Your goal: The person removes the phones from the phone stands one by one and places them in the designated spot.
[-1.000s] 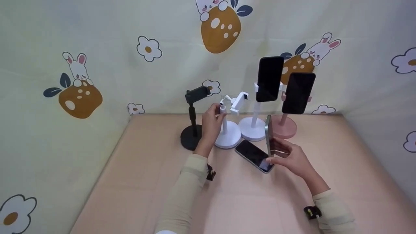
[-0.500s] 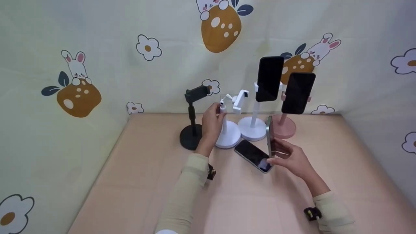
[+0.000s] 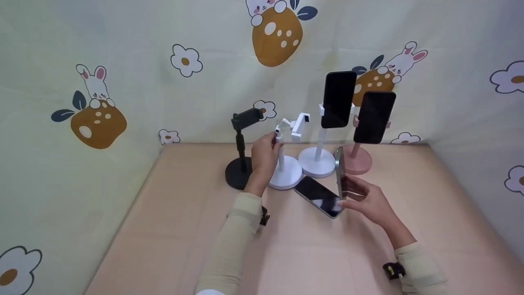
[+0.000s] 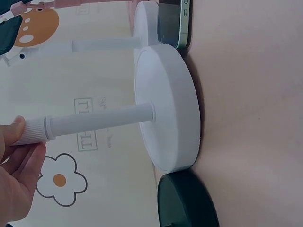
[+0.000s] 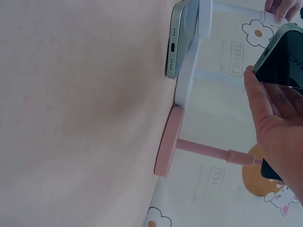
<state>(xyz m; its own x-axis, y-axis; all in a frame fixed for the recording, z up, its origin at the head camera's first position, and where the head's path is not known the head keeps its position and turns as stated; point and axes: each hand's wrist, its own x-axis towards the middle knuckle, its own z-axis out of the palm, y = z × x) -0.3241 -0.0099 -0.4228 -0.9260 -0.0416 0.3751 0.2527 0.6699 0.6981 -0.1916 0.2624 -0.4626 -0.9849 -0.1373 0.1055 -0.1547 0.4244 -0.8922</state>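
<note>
Peach tabletop (image 3: 319,254), phone (image 5: 286,56) in right hand (image 3: 370,200)

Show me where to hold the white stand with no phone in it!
Probably by its ribbed collar, coming from the left, as the left hand does: the collar is narrow and grooved, and the clamp sticks out to the right.

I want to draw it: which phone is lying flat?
The phone lying screen-up on the table. Two other phones are held up in stands, and the right hand holds the fourth phone.
</note>
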